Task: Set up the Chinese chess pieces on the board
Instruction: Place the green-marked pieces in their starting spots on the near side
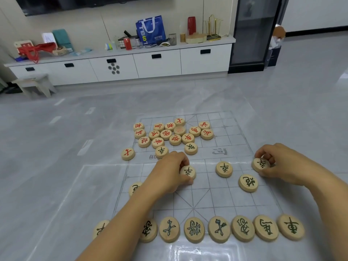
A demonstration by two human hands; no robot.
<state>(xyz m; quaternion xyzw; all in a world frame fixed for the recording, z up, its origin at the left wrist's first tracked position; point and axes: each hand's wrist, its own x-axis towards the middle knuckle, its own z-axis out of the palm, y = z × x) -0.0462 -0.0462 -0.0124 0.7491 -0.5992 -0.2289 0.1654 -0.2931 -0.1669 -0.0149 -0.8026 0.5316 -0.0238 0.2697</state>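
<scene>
Now both hands are busy on the soldier row of the thin board sheet (216, 200). The left hand (167, 174) curls fingers and thumb round a dark-lettered soldier piece (188, 171) near the board's middle, and the right hand (275, 162) pinches a second soldier (260, 164) at the right edge. A third soldier (224, 168) sits between them, with a right cannon (248, 183) just nearer. A fourth soldier (191, 148) and a fifth soldier (161, 151) lie beside the red heap (165, 133) (unsorted, far left). The risk, as I judge it, is that the left forearm lies across the near back row (218, 229) and the left cannon (134, 188). A careless pull back could knock those pieces off their points or drag the sheet.
</scene>
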